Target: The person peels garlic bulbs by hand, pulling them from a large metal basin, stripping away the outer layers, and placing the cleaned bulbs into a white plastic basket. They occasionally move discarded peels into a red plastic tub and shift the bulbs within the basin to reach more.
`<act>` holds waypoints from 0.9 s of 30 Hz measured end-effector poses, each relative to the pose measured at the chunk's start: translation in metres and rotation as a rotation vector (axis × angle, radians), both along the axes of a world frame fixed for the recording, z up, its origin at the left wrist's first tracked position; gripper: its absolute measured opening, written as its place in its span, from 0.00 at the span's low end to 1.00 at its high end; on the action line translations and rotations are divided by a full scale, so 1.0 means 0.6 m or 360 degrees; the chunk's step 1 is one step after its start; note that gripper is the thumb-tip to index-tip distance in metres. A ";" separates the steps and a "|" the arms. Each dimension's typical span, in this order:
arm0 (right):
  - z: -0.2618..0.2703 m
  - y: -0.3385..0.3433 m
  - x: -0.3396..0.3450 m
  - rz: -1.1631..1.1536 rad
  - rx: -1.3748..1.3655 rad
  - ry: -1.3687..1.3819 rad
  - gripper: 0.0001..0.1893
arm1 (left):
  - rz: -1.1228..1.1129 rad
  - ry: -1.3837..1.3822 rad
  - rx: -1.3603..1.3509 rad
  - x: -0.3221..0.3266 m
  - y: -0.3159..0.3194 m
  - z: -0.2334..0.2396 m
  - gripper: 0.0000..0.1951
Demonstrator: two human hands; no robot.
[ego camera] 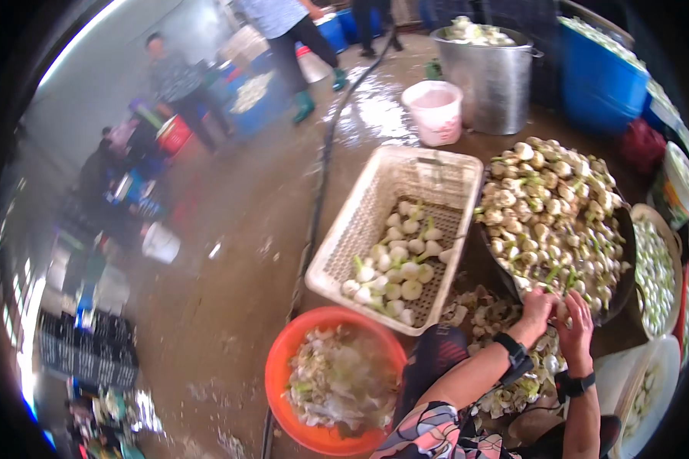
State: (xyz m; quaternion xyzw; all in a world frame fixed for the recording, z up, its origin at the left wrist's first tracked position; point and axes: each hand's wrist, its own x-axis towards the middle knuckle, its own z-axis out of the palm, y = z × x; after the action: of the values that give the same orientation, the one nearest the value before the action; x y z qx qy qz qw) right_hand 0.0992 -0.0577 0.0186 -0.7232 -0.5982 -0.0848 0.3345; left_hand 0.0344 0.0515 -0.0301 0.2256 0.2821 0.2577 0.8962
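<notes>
My left hand (538, 312) and my right hand (575, 324) meet at the near edge of a wide dark basin (626, 269) heaped with garlic bulbs (537, 189). Between my fingers is a pale bulb with a green stem, partly hidden; both hands pinch at it. Below my hands lies a pile of garlic skins (496, 312). To the left, a white perforated plastic crate (344, 229) holds peeled white bulbs with short green stems (399, 269). An orange-red basin (275, 373) nearer me contains skins and wet scraps.
A pink-white bucket (433, 115) and a large metal pot (485, 86) stand beyond the crate. Blue tubs (603, 80) and basins of bulbs line the right. A dark hose (327, 149) crosses the wet floor. Several people are at the far left and back, near black crates (89, 350) and buckets.
</notes>
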 end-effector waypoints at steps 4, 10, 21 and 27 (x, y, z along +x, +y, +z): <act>-0.009 0.000 -0.011 0.0083 -0.0016 -0.0243 0.27 | 0.0166 0.0230 0.0168 0.021 -0.008 -0.041 0.01; -0.009 0.002 -0.020 0.0093 -0.0091 -0.0067 0.32 | 0.0137 0.0404 0.0192 0.013 -0.008 -0.048 0.02; -0.031 0.018 0.030 0.0046 -0.0142 0.1918 0.21 | 0.0437 0.0915 0.1159 0.004 0.004 -0.025 0.14; -0.042 0.021 0.066 0.0083 -0.0474 0.2782 0.22 | 0.0210 0.0547 0.0666 0.010 -0.003 -0.021 0.10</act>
State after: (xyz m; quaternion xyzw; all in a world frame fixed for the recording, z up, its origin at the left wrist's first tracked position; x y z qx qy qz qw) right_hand 0.1388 -0.0453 -0.0065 -0.5515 -0.1500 0.5843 0.5761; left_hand 0.0402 0.0496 -0.0426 0.4273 0.3849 0.3260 0.7504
